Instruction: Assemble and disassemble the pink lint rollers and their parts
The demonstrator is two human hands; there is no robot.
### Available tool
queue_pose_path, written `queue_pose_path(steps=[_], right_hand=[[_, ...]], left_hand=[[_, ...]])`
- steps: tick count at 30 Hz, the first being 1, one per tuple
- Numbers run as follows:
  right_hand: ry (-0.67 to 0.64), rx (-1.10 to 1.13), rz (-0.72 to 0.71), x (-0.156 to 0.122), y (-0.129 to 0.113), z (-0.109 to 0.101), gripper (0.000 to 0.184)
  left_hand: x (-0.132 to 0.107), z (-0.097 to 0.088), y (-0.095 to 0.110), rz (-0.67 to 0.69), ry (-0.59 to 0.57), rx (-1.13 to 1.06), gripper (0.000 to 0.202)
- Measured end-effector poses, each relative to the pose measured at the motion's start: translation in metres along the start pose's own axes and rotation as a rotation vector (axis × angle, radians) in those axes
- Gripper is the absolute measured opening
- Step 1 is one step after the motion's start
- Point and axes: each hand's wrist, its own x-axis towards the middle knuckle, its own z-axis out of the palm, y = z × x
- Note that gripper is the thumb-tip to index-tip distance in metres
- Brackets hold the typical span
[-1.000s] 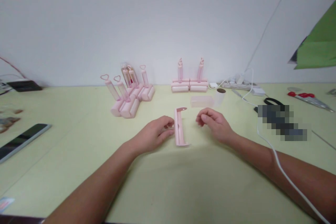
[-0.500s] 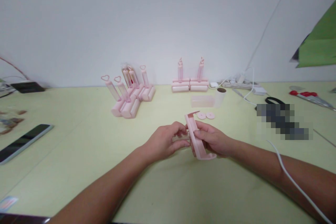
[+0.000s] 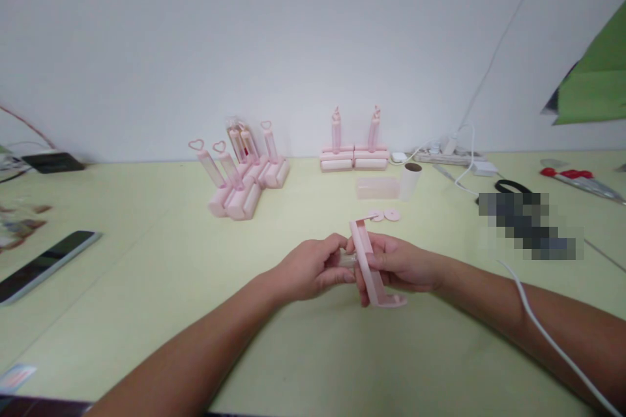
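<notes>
My right hand (image 3: 403,262) is closed on a pink plastic frame (image 3: 368,265) with a bent tab at each end, held tilted above the table. My left hand (image 3: 313,266) pinches a clear tube (image 3: 347,260), whose right end meets the frame's left side. Fingers hide most of the tube, and whether it is fixed to the frame I cannot tell. Just beyond the frame lie two pink discs (image 3: 392,215), flat on the table. Behind them are a translucent pink box-shaped piece (image 3: 377,187) and an upright white roll (image 3: 411,182).
Pink pieces with upright clear tubes and heart-shaped tops (image 3: 235,199) stand at back left, with two similar pieces (image 3: 354,158) by the wall. A phone (image 3: 46,266) lies at left. A white cable (image 3: 542,332) crosses over the right forearm; a power strip (image 3: 430,158) sits behind.
The pink frame has shifted slightly right and down in my right hand. My left hand has followed slightly to the right, and its fingers have changed position on the clear tube.
</notes>
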Motion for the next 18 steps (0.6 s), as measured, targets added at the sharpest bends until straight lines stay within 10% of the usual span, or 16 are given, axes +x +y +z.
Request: queue_pose_path(steps=[18], right_hand=[[0.102,-0.076,-0.085,0.0032,0.0036,-0.0058,0.044]], left_hand=[[0.0020,0.0012,0.0098,-0.031,-0.040,0.110,0.044]])
